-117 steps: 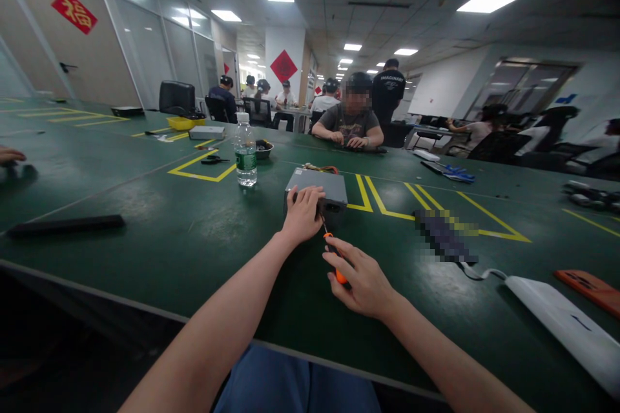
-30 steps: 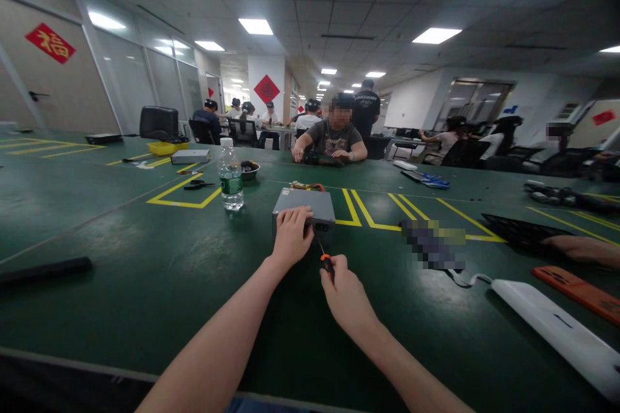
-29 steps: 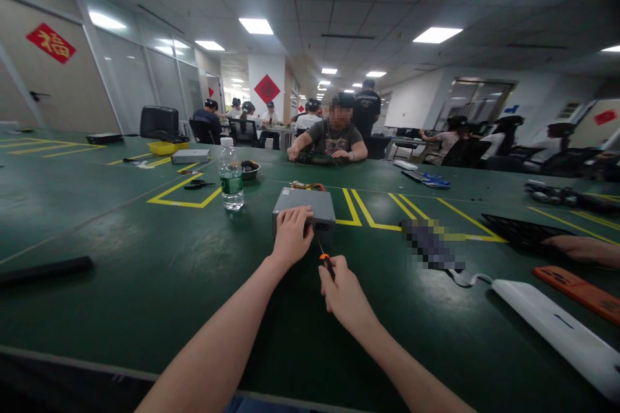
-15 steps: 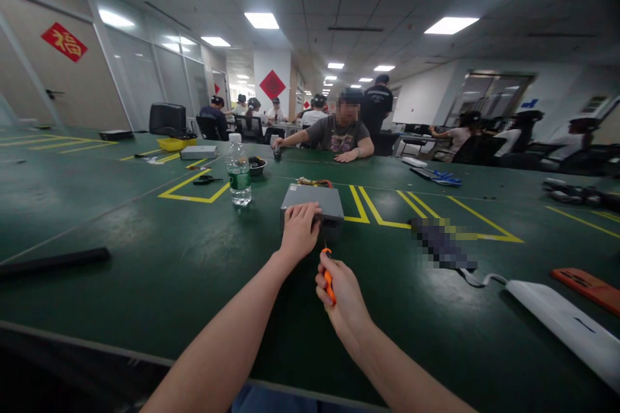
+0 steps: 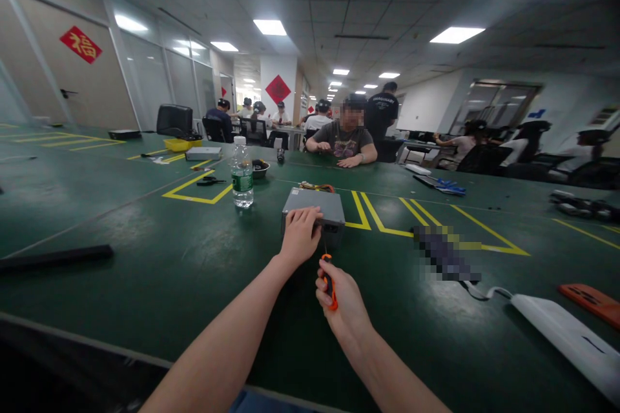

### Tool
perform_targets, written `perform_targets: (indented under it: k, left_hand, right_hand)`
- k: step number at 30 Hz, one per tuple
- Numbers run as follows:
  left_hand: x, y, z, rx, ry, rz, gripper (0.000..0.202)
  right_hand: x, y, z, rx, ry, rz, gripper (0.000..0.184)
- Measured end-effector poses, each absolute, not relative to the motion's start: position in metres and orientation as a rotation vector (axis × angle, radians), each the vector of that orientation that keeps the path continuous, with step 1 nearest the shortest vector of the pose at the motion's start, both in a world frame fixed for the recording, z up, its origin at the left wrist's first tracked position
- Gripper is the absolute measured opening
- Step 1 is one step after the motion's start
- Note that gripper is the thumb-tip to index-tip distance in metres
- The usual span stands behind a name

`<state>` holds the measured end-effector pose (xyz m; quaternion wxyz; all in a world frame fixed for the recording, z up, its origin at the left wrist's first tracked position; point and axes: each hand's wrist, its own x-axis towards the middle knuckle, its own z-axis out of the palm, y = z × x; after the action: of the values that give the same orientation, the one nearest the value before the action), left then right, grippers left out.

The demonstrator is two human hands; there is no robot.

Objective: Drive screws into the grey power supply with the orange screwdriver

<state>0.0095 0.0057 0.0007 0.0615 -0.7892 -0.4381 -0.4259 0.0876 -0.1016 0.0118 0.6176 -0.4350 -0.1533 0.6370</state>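
Right hand: the right hand point(image 5: 346, 300) is closing its fingers and thumb around the handle of an orange and black screwdriver point(image 5: 329, 284).
Screwdriver: the shaft is pointing away from the person, toward the lower front of the metal box; whether the tip is touching cannot be told.
Left hand: the left hand point(image 5: 301, 232) is lying over the front top edge of the metal box, fingers close together; how firmly it is gripping cannot be told.
Metal box: the grey metal box point(image 5: 320, 200) is sitting on the tabletop point(image 5: 169, 284) ahead of both hands, its socket point(image 5: 330, 228) facing the person.
Wires: coloured wires point(image 5: 317, 188) are showing at the box's far edge.
Left of box: a bottle point(image 5: 242, 181) is standing upright near the box, and a bowl point(image 5: 261, 168) holding dark items is sitting just behind the bottle.
Right of box: yellow tape point(image 5: 394, 232) is marking the tabletop, and a pixelated dark item point(image 5: 444, 255) is lying near it.
Right edge: a white flat device point(image 5: 564, 342) is lying near an orange phone point(image 5: 591, 302).
Left edge: a black bar point(image 5: 58, 259) is lying well apart from the box.
Far side: a seated person point(image 5: 343, 139) is resting both forearms on the tabletop.
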Motion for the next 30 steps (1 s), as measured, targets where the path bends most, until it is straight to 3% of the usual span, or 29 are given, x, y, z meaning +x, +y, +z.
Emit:
perform_targets:
  k: [22,30]
  left_hand:
    - [0.0096,0.006,0.0005,-2.378,-1.359,-1.282,0.026]
    - [0.0096,0.0055,0.0005,-2.376,-1.333,-1.273,0.025]
  right_hand:
    - [0.0897,-0.1027,0.0177,-0.965,-0.316,1.563,0.016]
    - [0.0862,-0.1032,0.0168,-1.033,-0.34,1.444,0.01]
